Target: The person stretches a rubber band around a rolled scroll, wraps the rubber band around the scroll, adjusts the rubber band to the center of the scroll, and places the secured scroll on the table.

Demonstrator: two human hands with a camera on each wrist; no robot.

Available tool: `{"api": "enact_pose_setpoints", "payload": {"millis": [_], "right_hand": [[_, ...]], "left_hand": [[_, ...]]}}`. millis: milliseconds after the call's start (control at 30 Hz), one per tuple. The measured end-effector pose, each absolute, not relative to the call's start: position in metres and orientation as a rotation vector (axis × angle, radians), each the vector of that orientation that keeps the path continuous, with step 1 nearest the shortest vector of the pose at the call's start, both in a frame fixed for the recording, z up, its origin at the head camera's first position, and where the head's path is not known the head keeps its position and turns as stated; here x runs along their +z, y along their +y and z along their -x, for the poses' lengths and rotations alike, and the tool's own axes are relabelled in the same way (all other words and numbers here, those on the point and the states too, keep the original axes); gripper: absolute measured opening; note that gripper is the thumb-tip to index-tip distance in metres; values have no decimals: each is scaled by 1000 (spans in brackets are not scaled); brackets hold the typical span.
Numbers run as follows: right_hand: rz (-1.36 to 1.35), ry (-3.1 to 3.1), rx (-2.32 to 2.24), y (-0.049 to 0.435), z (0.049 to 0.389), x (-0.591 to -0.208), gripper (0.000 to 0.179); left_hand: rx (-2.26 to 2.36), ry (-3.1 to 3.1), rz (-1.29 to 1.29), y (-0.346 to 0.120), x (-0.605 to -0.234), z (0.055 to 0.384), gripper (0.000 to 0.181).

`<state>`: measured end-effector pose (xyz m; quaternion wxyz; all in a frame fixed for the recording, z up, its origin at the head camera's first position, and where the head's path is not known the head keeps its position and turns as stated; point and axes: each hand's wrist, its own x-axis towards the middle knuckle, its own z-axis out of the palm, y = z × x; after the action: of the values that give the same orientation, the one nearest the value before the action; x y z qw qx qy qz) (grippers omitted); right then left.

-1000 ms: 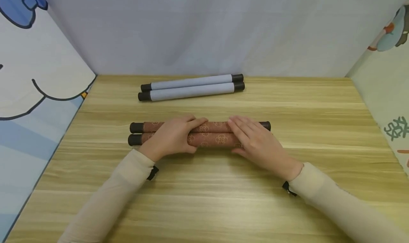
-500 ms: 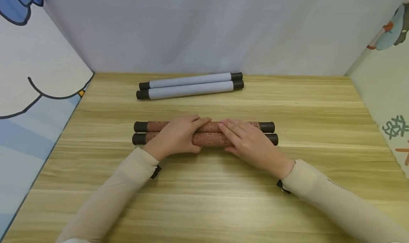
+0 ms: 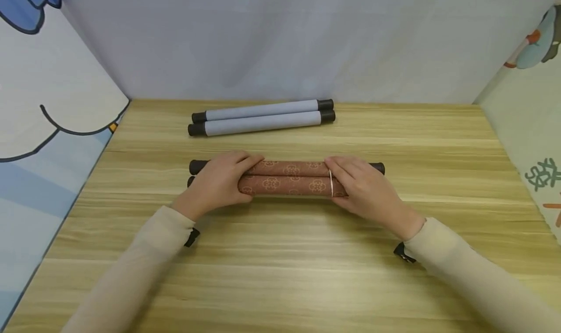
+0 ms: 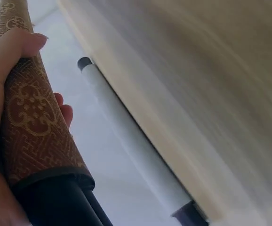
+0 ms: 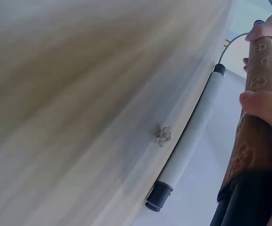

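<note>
A brown scroll with a gold flower pattern and black end knobs lies crosswise before me, its two rolls side by side. My left hand grips its left part, thumb on the near side and fingers over the far side. My right hand holds the right part in the same way. Next to the right fingers, a thin white cord crosses the near roll. In the left wrist view, the left thumb presses on the patterned cloth. The right wrist view shows both hands on the brown scroll.
Behind, a pale grey-blue scroll with black knobs lies slightly slanted on the wooden table. A small crumpled whitish bit shows against the table in the right wrist view. A pale curtain closes off the back.
My hands have moved apart along the brown scroll, the left leftward and the right rightward. The scroll has shifted slightly right and away from me, and the white cord has come into view.
</note>
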<state>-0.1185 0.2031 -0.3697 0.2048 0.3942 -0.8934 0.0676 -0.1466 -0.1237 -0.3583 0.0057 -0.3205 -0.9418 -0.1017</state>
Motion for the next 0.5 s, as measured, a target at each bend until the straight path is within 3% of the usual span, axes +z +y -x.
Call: {"api": "enact_pose_setpoints", "payload": {"millis": [167,300,500], "right_hand": [[-1171,-2539,141,184,122,-364,84],[-1169,-2650,172,186,123,-360,93],[-1124,-2688,166,202,126,-360,82]], "left_hand": [[-370,-2910,1056,-109,-358,145,79],[-351,-2933,1017,-104,-359,146,80],[-323,-2947,977,-109,-360,147,82]]}}
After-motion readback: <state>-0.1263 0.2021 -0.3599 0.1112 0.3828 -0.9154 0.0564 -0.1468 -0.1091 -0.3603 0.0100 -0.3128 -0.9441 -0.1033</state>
